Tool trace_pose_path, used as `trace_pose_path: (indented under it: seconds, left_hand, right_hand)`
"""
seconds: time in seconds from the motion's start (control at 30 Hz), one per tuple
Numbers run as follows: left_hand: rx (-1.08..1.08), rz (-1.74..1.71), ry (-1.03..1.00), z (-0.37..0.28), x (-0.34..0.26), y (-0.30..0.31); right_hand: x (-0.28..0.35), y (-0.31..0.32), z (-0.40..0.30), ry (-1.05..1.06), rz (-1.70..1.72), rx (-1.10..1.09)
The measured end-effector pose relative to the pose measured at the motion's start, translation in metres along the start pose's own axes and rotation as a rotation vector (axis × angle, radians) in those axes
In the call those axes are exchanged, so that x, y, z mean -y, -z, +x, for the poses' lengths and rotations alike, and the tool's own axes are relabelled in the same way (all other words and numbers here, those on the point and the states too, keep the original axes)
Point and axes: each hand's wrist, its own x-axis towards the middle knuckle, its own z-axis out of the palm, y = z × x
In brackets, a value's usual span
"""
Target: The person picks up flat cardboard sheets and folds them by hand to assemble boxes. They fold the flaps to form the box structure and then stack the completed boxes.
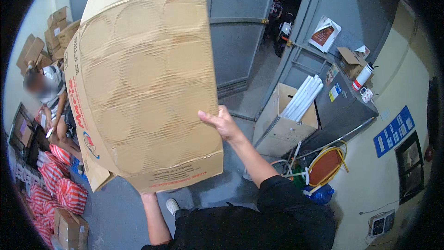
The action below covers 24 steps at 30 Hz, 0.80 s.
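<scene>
A large flattened cardboard box [149, 76] is held up before me, with round dents across its broad face and red print along its side flap. My right hand [223, 123] grips its right edge, thumb on the front face and fingers behind. Below the box's lower edge my left wrist and forearm show, while the left hand itself is hidden behind the cardboard. A bent flap [99, 175] sticks out at the lower left corner. The floor and one of my white shoes [172, 206] appear beneath.
Left, a seated person [57, 93] holds a phone near red-striped bags [57, 180] and cartons [71, 229]. A grey metal door [239, 31] stands ajar, a person [276, 7] beyond it. Right are a box of white tubes [286, 125], a dark cabinet [347, 111] and a blue water bottle [321, 194].
</scene>
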Motion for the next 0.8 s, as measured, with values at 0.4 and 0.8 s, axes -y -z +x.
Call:
trace_pose_path:
  seconds: [0.4, 0.8]
  left_hand:
    - [0.033, 0.072, -0.362, 0.035, -0.253, 0.020]
    - [-0.224, 0.441, -0.560, 0.100, -0.498, 0.020]
  right_hand:
    - [-0.083, -0.177, 0.155, 0.058, 0.079, -0.015]
    - [-0.312, -0.291, 0.183, -0.089, 0.267, -0.450]
